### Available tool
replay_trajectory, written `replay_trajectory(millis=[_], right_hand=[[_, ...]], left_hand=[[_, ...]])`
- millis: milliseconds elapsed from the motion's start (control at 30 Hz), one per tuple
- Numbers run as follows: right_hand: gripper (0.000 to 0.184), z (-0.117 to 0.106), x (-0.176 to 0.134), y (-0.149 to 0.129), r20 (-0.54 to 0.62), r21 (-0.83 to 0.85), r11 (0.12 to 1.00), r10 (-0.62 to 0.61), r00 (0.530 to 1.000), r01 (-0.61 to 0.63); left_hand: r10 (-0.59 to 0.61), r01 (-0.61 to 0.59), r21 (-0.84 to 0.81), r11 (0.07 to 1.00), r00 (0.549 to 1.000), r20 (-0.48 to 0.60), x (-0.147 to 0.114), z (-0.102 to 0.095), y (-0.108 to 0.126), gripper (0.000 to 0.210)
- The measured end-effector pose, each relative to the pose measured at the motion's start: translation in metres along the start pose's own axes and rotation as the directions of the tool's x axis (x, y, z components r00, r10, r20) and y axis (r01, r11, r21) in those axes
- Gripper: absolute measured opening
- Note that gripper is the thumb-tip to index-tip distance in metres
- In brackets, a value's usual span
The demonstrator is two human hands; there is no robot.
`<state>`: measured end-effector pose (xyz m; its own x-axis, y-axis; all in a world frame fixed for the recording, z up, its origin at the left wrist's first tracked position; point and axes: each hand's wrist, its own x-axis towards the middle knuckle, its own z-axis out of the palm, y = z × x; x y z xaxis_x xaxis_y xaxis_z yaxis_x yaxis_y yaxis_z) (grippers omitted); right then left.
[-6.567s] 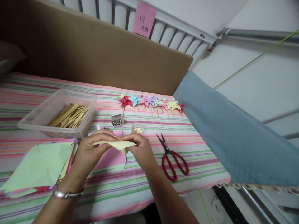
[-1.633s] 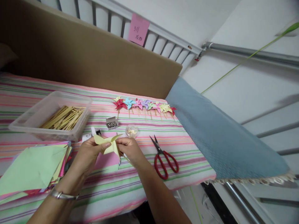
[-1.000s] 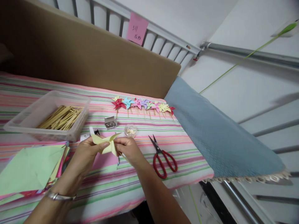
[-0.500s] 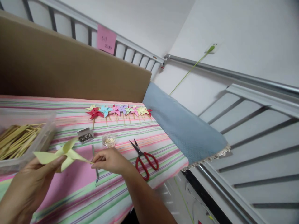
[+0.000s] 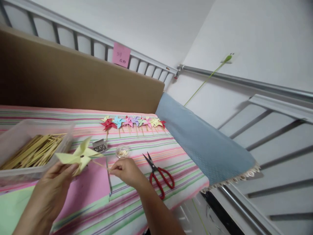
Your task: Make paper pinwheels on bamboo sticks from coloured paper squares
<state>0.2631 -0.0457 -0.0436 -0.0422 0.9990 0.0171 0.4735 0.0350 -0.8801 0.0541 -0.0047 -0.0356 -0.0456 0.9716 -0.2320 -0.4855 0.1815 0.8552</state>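
your left hand pinches the pinwheel over the pink sheet, your right hand pinches its stick; tugging the two apart could rip the pinwheel or work the stick loose.

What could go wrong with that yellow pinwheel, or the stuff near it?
The left hand grips the pale yellow paper pinwheel, so squeezing too hard might crease it.
The right hand pinches its thin wooden stick, which might slip or snap if pulled sideways.
The small, round, see-through tub sits close beside that hand, so a bump could spill its little pale pieces.
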Motion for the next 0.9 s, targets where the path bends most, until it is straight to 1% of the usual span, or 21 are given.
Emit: replay_trajectory(millis=[100,200,267,400,533,700,800,900], right_hand=[[0.008,0.0,0.004,-0.001,-0.087,0.142,0.987,0.087,0.992,-0.074],[0.009,0.0,0.008,-0.001,-0.115,0.267,0.951,0.191,0.975,-0.155],[0.009,-0.002,0.01,-0.002,-0.122,0.3,0.934,0.237,0.964,-0.192],[0.011,-0.009,0.01,-0.006,-0.161,0.357,0.906,0.299,0.941,-0.227],[0.014,-0.018,0.011,-0.006,-0.216,0.391,0.894,0.319,0.923,-0.218],[0.02,-0.026,0.015,0.004,-0.277,0.419,0.889,0.321,0.906,-0.187],[0.025,-0.033,0.02,0.007,-0.294,0.434,0.884,0.323,0.899,-0.175],[0.027,-0.038,0.033,0.001,-0.291,0.44,0.883,0.31,0.905,-0.161]], left_hand=[[-0.042,0.041,-0.068,0.997,0.999,-0.006,0.003,-0.003,-0.005,0.046],[-0.057,0.056,-0.078,0.995,0.998,0.001,0.004,-0.005,-0.008,0.053],[-0.055,0.055,-0.082,0.995,0.999,0.001,0.003,-0.005,-0.008,0.053],[-0.062,0.06,-0.091,0.994,0.998,-0.015,0.002,-0.004,-0.007,0.053],[-0.073,0.072,-0.09,0.993,0.997,-0.004,0.001,-0.003,-0.007,0.049],[-0.073,0.072,-0.113,0.991,0.997,-0.002,0.0,-0.003,-0.005,0.044],[-0.081,0.08,-0.123,0.989,0.997,0.0,-0.001,-0.004,-0.003,0.046],[-0.088,0.089,-0.123,0.988,0.996,0.009,-0.002,-0.004,0.0,0.047]])
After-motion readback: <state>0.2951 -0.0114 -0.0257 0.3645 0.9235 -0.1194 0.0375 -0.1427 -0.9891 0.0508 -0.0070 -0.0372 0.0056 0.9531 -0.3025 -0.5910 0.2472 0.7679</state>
